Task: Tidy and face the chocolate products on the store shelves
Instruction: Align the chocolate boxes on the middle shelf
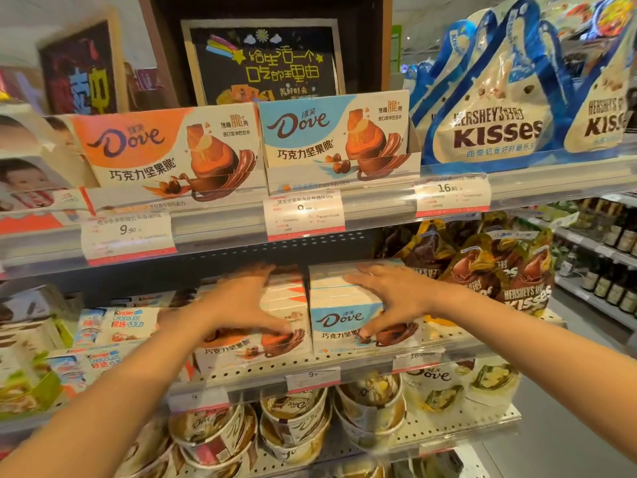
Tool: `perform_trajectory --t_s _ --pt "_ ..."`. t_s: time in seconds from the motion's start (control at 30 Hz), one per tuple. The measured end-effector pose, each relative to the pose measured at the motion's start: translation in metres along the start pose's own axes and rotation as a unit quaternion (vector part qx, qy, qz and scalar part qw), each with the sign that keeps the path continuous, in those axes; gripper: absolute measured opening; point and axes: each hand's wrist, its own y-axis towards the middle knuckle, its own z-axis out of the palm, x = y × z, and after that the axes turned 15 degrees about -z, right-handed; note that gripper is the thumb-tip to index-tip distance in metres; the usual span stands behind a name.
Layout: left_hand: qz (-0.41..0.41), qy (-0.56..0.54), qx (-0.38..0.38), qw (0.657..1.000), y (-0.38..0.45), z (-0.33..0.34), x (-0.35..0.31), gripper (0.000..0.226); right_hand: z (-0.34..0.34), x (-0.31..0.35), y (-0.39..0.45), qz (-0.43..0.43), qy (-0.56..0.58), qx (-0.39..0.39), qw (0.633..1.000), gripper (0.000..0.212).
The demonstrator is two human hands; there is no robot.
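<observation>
Top shelf, left to right: orange cardboard display box (165, 150) reads "Dove" w/ 巧克力坚果脆; blue cardboard display box (336, 138) reads the same. Right of them, blue-and-cream foil bag (496, 108) reads "HERSHEY'S KISSES". White paper price tags on the rail: left tag (128, 236) "9.90", right tag (452, 194) "16.80". Far behind, black chalkboard sign (263, 60) reads 给生活一个吃的理由. Mid shelf: blue-fronted Dove box (344, 320) "Dove"; left, white-and-blue Kinder box (120, 324) "Kinder CHOCOLATE"; right, brown foil bag (517, 288) "HERSHEY'S KISSES".
</observation>
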Motion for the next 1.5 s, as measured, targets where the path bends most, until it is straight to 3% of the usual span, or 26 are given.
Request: perform_trajectory --t_s 0.17,0.37,0.6,0.8,1.07,1.3,1.4,1.5 --pt "-0.028 0.002 0.046 0.999 0.004 0.002 0.029 0.074 0.000 0.006 0.022 0.038 0.008 0.000 0.999 0.121" --pt "0.000 -0.008 0.035 0.999 0.010 0.006 0.031 0.087 0.007 0.002 0.027 0.027 0.003 -0.012 1.000 0.105" --pt "0.019 0.015 0.018 1.000 0.013 0.011 0.028 0.079 0.007 -0.004 0.024 0.004 0.011 -0.026 1.000 0.111" --pt "-0.041 0.068 -0.010 0.997 0.016 0.022 0.029 0.109 0.007 -0.005 0.025 -0.008 -0.002 -0.024 1.000 0.108" --pt "-0.028 0.069 0.018 0.997 -0.005 0.007 0.010 0.090 0.002 0.001 0.024 -0.003 0.029 -0.030 0.999 0.102" --pt "0.003 0.062 -0.011 0.998 0.003 0.013 0.020 0.098 0.002 0.003 0.023 -0.007 0.004 -0.039 0.999 0.101" --pt "0.020 0.057 -0.039 0.997 0.008 0.014 0.024 0.110 0.004 0.004 0.019 -0.001 0.015 -0.093 0.996 0.097" --pt "0.064 0.008 -0.069 0.996 0.001 0.014 0.004 0.102 0.007 0.008 0.002 -0.030 0.013 -0.211 0.977 0.085"
